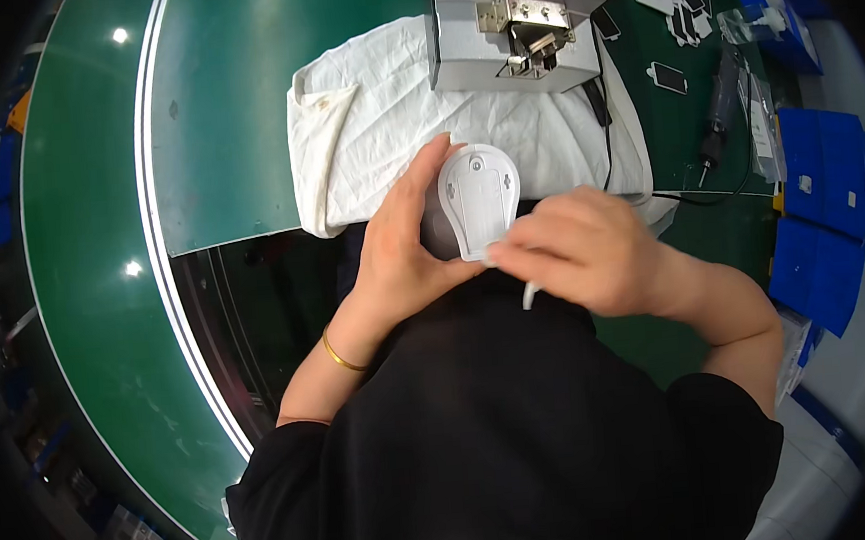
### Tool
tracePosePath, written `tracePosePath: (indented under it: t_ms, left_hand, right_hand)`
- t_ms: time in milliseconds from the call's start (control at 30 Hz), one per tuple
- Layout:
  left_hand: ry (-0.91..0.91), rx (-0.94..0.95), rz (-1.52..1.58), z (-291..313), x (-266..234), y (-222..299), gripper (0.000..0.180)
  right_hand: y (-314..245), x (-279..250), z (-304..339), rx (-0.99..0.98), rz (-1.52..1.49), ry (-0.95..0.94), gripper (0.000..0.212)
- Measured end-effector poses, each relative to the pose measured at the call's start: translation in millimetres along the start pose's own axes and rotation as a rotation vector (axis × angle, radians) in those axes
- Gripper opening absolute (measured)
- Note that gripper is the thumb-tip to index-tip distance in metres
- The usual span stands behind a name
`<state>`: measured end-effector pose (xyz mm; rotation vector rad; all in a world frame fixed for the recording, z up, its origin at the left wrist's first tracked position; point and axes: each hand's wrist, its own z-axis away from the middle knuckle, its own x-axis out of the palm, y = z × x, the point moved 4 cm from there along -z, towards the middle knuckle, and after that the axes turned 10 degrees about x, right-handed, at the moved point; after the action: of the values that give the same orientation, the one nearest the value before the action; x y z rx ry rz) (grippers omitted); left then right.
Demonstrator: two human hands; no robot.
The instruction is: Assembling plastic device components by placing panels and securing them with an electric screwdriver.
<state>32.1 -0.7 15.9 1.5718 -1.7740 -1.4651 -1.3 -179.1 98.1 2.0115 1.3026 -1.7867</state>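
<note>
My left hand [397, 234] grips a white plastic housing [481, 206] at its left side, the thumb by its lower edge and the fingers at its upper left. The housing is rounded at the top and narrower below. It shows a recessed panel, a round hole near the top and a small slot on each side. My right hand [592, 249] is closed at the housing's lower right corner, fingertips against it. A narrow white piece [530, 295] sticks out below those fingers; its kind and the rest of it are hidden.
A grey machine with a metal mechanism [536, 27] stands on a white cloth [392, 122] ahead. To the right lie an electric screwdriver [721, 119] with a cable, a small white part with a dark screen [669, 77], a pile of similar parts [675, 2] and blue bins [821, 163].
</note>
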Motion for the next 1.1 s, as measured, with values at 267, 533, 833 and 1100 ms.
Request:
tracePosePath:
  t_ms: [267, 533, 833, 1100]
  left_hand:
    - [0.074, 0.059, -0.013, 1, -3, -1, 0.1]
    - [0.063, 0.082, -0.022, 4, -3, -4, 0.096]
    - [0.046, 0.06, -0.026, -1, -7, 0, 0.099]
    - [0.041, 0.0, 0.004, 0, -8, 2, 0.106]
  right_hand:
    - [-2, 13, 6, 0.032, 0.107, -0.067, 0.034]
    - [-13, 23, -2, 0.078, 0.077, -0.046, 0.033]
    - [12, 19, -20, 0.151, 0.163, 0.15, 0.038]
    - [17, 9, -44, 0.037, 0.115, 0.167, 0.032]
